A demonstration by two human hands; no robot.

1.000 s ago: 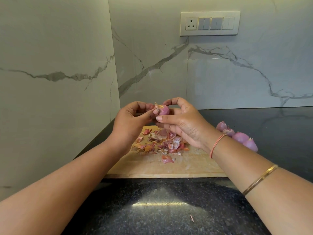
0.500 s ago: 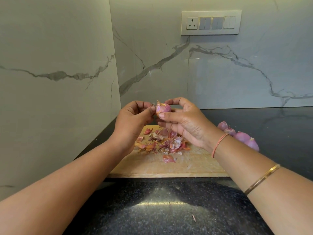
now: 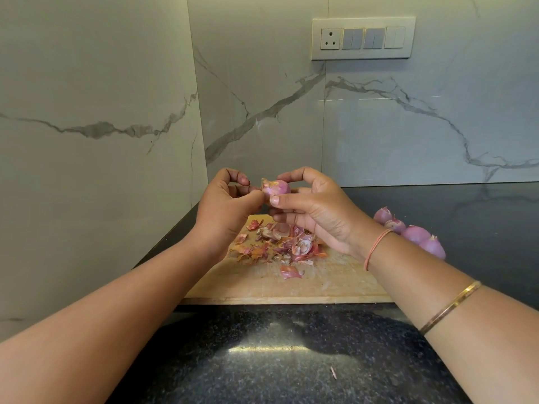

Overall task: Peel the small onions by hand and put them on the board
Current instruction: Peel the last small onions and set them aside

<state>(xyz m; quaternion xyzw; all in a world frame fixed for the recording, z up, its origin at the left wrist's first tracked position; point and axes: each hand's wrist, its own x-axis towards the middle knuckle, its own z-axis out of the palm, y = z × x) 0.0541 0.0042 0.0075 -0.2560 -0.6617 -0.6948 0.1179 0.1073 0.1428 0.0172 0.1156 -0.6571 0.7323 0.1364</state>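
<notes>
The right hand (image 3: 318, 211) holds one small onion (image 3: 277, 188) in the air above the far end of the board (image 3: 320, 284). The thumb presses the near side and the index finger arches over the top. This grip leaves the onion's left end exposed.

The left hand (image 3: 224, 208), fingers curled, pinches at that exposed end, where a flap of papery skin stands up. The step in hand is judged to be stripping the skin, with the right hand bracing the bulb against the pull.

Holding the work over the board lets the scraps drop onto the heap of peelings (image 3: 280, 243) directly beneath, which keeps the dark surface (image 3: 262, 360) mostly clean.

A row of peeled-looking bulbs (image 3: 414, 233) lies apart to the right, clear of the waste. The forearm hides whether they rest on the board or beside it.
</notes>
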